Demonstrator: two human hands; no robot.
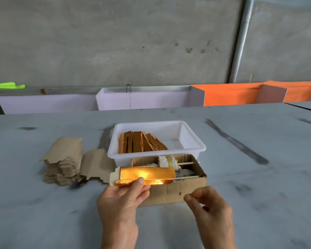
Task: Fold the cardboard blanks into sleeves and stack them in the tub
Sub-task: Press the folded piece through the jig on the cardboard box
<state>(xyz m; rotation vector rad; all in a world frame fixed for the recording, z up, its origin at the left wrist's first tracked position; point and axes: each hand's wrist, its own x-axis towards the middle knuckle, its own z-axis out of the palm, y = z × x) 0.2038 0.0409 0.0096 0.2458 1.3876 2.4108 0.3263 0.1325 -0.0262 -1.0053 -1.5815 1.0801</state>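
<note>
Left hand (123, 196): gripping the gold-faced blank (145, 175), thumb lying on its near folded edge and fingers curling beneath; it is holding the piece above the near rim of the cardboard box (176, 192).
Right hand (207, 207): hanging just right of the blank and not touching it, fingers loosely curled, thumb and forefinger close together — holding nothing that can be seen.
Blank in hand: lying lengthwise left to right, shiny side up, one long flap turning over along the near edge; a plain white tab is showing at its left end.
Tub (192, 149): white plastic, sitting on the table (43, 212) directly behind the box; finished sleeves (140, 143) are leaning in a row against its left side, the right half showing bare floor.
Flat stock (65, 162): a brown pile of unfolded blanks is waiting left of the tub, a few sheets sliding off toward the box.
Box contents: a roll wrapped in cloth and some thin sticks; details too small to tell.
Stage, as judged: folding is partly done, with many blanks remaining.
Risks, as judged: with only one hand gripping, the half-turned flap may be springing back open; a crooked crease would be leaving a skewed sleeve; the leaning row in the tub could be toppling when another is added — the slumping pile may also be spilling further.
</note>
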